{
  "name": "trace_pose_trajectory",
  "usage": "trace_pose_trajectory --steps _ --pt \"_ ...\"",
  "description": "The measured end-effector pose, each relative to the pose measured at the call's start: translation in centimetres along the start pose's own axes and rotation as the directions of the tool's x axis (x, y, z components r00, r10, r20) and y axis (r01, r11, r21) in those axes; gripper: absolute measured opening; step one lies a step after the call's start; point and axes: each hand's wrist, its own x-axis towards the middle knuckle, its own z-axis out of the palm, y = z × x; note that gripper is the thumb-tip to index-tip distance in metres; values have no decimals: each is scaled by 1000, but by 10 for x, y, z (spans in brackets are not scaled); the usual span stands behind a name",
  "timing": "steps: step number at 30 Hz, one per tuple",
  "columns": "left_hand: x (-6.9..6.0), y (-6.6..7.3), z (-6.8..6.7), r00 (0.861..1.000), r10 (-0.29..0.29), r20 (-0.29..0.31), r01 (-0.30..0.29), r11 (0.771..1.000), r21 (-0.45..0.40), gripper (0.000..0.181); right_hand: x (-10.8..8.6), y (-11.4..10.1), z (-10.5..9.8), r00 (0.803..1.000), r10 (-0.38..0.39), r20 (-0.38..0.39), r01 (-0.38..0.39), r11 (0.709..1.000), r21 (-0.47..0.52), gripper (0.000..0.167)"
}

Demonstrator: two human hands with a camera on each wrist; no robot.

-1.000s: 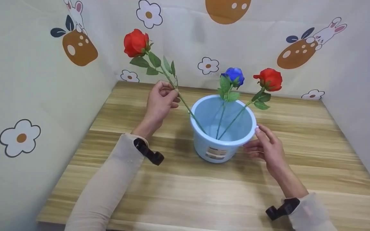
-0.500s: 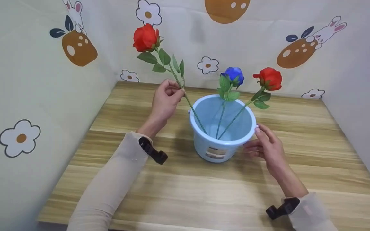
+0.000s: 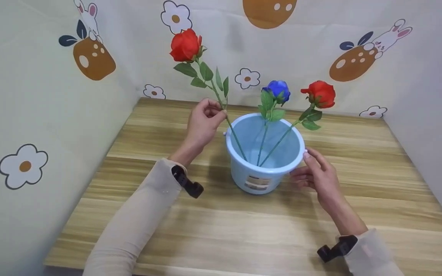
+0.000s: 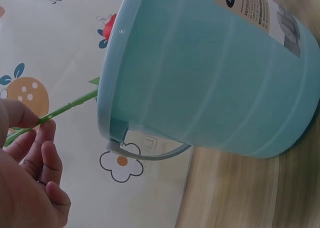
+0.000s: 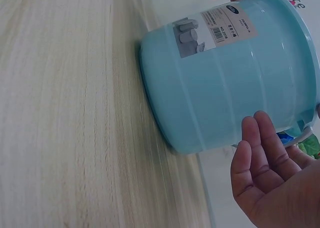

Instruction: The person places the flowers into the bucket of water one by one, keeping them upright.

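My left hand (image 3: 203, 124) pinches the green stem of a red artificial rose (image 3: 185, 45) left of the light blue bucket (image 3: 238, 174). The bloom tilts up and left, and the stem's lower end is inside the bucket. In the left wrist view, thumb and fingertips close on the stem (image 4: 67, 108) beside the rim. A blue rose (image 3: 277, 90) and another red rose (image 3: 320, 94) lean in the bucket. My right hand (image 3: 322, 176) holds the bucket's right rim by the handle joint with thumb and index finger; its other fingers lie loosely along the wall (image 5: 220, 98).
The bucket stands upright on a wood-grain table (image 3: 221, 237). A patterned cloth (image 3: 294, 50) with flowers, rabbits and orange fruit hangs behind the table and at its sides. The bucket's handle (image 4: 155, 155) hangs at the back. Black wrist devices (image 3: 188, 182) sit on both sleeves.
My left hand has moved right toward the bucket with the red rose, whose stem now stands steeper. The right hand, the bucket and the other two roses have stayed in place.
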Motion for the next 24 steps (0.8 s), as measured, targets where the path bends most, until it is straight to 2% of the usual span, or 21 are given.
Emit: trace_pose_trajectory --steps 10,24 --pt "0 -3 12 999 36 18 -37 995 91 10 0 0 0 1000 -11 8 11 1000 9 50" --pt "0 -6 23 998 8 57 -17 987 160 11 0 1 1 1000 -12 3 12 1000 9 48"
